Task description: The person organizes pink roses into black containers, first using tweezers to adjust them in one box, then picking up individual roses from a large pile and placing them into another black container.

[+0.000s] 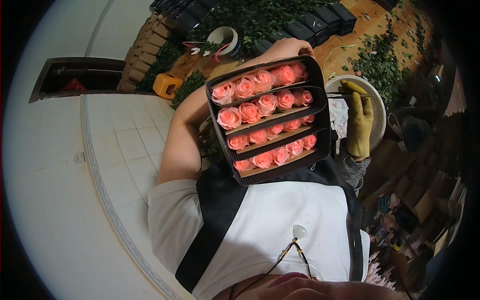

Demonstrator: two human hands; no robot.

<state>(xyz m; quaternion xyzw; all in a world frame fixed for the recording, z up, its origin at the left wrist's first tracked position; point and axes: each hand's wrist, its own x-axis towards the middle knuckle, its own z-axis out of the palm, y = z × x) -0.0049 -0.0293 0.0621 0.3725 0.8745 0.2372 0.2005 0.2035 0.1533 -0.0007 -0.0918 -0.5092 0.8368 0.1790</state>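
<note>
A bundle of pink roses stands in rows, wrapped in dark corrugated cardboard with cardboard strips between the rows. My bare left arm reaches round its left side. My left hand curls against the far side of the bundle, with its fingertips partly hidden behind the wrap. To the right of the bundle is my right hand in a yellow glove, its fingers bent. A thin dark strand crosses those fingers; what it belongs to is unclear. Rose stems are mostly hidden below the wrap.
A whitish round bucket is behind my right hand. Cut leaves litter the brown floor, near black wrapped bundles. A white container, a yellow plastic stool and stacked cardboard pieces stand at far left.
</note>
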